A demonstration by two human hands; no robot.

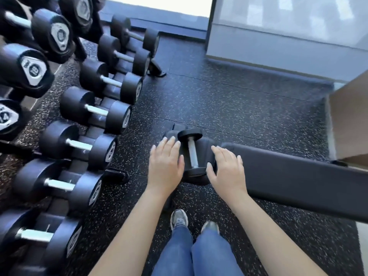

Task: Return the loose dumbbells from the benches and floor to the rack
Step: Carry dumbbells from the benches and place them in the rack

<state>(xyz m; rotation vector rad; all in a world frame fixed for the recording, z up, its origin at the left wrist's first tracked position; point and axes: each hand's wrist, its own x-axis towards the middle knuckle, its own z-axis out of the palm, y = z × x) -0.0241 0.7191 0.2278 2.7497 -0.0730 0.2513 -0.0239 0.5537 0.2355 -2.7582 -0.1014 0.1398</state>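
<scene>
On bench (288, 176) — dumbbell (192, 153) between spread hands (197, 166).

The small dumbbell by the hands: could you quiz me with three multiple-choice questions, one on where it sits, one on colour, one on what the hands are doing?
1. Where does the small dumbbell lie?
A. on the bench end
B. on the floor
C. on the rack

2. What colour is its handle?
A. red
B. silver
C. yellow

3. How are the left hand and right hand?
A. both open beside it
B. both gripping it
C. in pockets

Answers: 1 A, it rests on the black bench pad. 2 B, the bar is metal grey. 3 A, fingers spread, nothing held.
</scene>
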